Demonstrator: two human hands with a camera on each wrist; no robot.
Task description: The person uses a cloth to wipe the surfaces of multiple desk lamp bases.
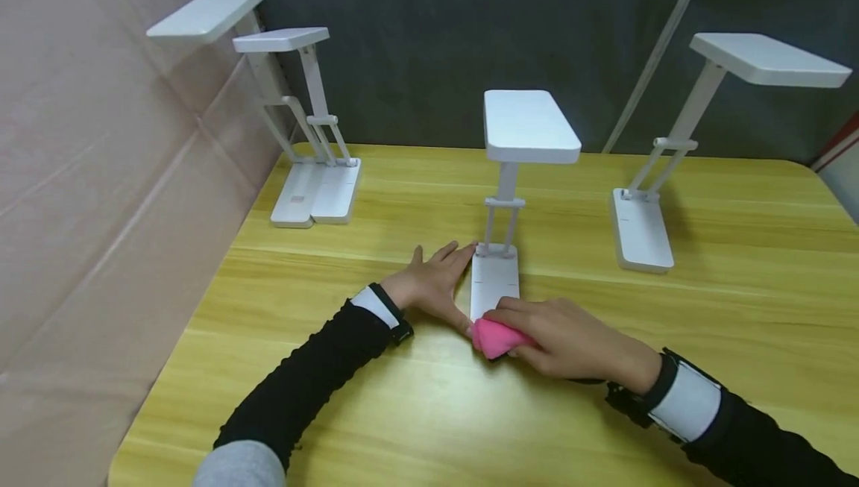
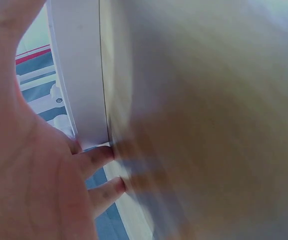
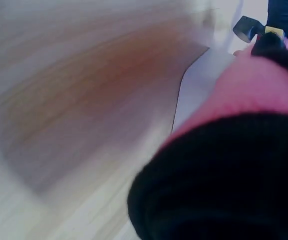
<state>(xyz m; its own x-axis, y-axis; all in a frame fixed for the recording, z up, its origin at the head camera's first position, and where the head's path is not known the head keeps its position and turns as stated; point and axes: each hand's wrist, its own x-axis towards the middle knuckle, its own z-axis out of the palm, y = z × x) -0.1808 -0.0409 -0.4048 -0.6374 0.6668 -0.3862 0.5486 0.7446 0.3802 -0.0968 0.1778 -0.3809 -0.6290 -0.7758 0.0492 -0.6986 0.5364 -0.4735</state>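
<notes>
A white lamp (image 1: 508, 177) of smooth, matt, plastic-looking material stands upright near the middle of the table (image 1: 403, 427), its flat rectangular head rounded at the corners and carried on a slim stem with two thin parallel rods below a crossbar. Its base (image 1: 495, 278) is a narrow slab whose long axis runs from near the person towards the back of the table, the rods rising from the far end and the free end facing the person. The right hand (image 1: 570, 334) grips a bunched, soft pink cloth (image 1: 496, 338) against that near end, while the left hand (image 1: 436, 282) lies with fingers and thumb spread along the base's left side, touching it without closing round it. The tabletop is yellow, streaked with wood grain, and slightly glossy. Two similar lamps (image 1: 295, 39) stand at the back left with their bases side by side, and another lamp (image 1: 694, 103) stands at the right. Behind hangs a dark grey sheet (image 1: 416, 47) beside a pale slanting strip (image 1: 661, 47); a creased, pinkish-beige covering (image 1: 114, 174) borders the left side.
</notes>
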